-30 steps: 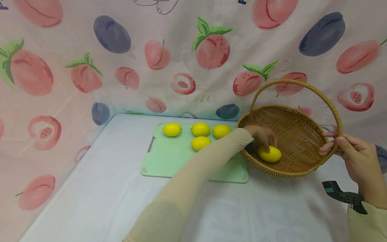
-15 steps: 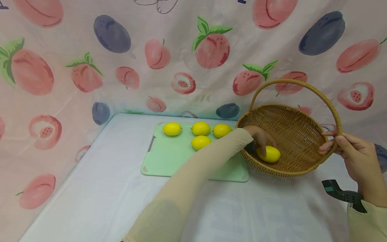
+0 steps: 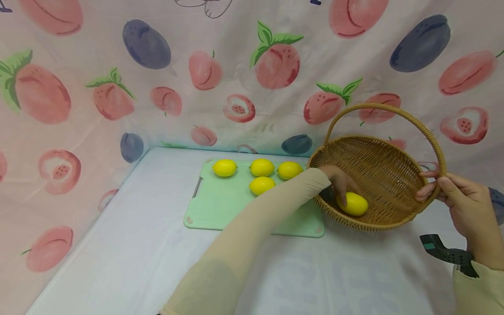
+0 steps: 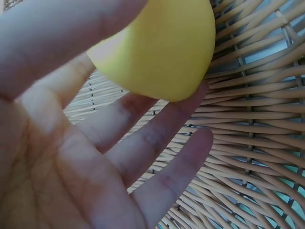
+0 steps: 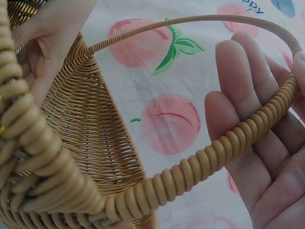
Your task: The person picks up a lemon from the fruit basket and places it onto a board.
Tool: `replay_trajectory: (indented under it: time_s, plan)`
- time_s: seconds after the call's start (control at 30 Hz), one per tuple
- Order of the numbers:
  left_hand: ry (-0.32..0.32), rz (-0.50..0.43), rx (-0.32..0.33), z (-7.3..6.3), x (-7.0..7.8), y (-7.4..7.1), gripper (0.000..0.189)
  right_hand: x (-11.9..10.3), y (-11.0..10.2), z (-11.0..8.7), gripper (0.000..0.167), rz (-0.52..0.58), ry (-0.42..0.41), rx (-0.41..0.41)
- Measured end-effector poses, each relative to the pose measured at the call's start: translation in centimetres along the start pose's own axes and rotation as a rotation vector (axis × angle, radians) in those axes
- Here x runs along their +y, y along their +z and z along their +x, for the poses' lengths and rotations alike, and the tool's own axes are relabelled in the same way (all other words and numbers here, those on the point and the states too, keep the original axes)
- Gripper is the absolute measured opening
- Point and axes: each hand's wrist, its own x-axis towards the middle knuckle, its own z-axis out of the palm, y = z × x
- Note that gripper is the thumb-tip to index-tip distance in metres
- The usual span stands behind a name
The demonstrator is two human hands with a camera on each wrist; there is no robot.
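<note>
A brown wicker basket (image 3: 387, 186) is tilted on the right side of the table, its opening facing me. My left hand (image 3: 339, 178) reaches inside it and holds a yellow lemon (image 3: 356, 204) low against the weave. In the left wrist view the thumb and fingers are around the lemon (image 4: 164, 52), while the lower fingers stretch out beneath it. At the basket's right side my right hand (image 3: 468, 203) grips the base of the handle (image 3: 435, 151), thumb on one side and fingers on the other. The left forearm hides part of the board.
Several more lemons (image 3: 224, 168) lie on a light green cutting board (image 3: 216, 208) left of the basket. A white cloth (image 3: 130, 245) covers the table. Behind hangs a curtain (image 3: 275, 105) printed with peaches and plums.
The lemon has shifted slightly right and down inside the basket, and the left hand's fingers have moved a little around it. The basket and right hand stay in place.
</note>
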Motion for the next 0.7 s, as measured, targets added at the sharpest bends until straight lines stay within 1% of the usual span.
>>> replay_trajectory:
  time_s: [0.07, 0.1, 0.13, 0.23, 0.33, 0.47, 0.57, 0.63, 0.7]
  plan:
    - [0.009, 0.011, -0.004, 0.2, 0.0, 0.0, 0.073, 0.0, 0.0, 0.0, 0.03, 0.013, -0.004, -0.004]
    - [-0.056, 0.047, -0.025, -0.2, 0.1, 0.1, 0.068, 0.0, 0.0, 0.0, 0.03, 0.021, -0.007, -0.008]
    - [-0.059, 0.043, -0.02, -0.2, 0.1, 0.1, 0.066, 0.0, 0.0, 0.0, 0.03, 0.034, -0.012, -0.014]
    - [-0.041, 0.026, -0.01, 0.0, 0.0, 0.2, 0.06, 0.1, 0.1, 0.0, 0.031, 0.061, -0.026, -0.029]
    - [-0.004, 0.005, 0.007, -0.1, -0.1, 0.3, 0.059, 0.1, 0.1, 0.0, 0.032, 0.08, -0.038, -0.041]
    - [0.014, -0.044, 0.054, -0.2, -0.1, 0.5, 0.061, 0.1, 0.1, 0.0, 0.032, 0.054, -0.04, -0.033]
    - [0.022, -0.045, 0.098, -0.6, 0.1, 0.7, 0.061, 0.0, 0.1, 0.0, 0.031, 0.023, -0.034, -0.022]
    - [0.032, -0.028, 0.123, -0.7, 0.1, 0.7, 0.06, 0.0, 0.1, 0.0, 0.031, 0.004, -0.029, -0.016]
    - [0.043, -0.024, 0.138, -0.8, 0.2, 0.8, 0.059, -0.1, 0.1, 0.0, 0.031, 0.001, -0.028, -0.015]
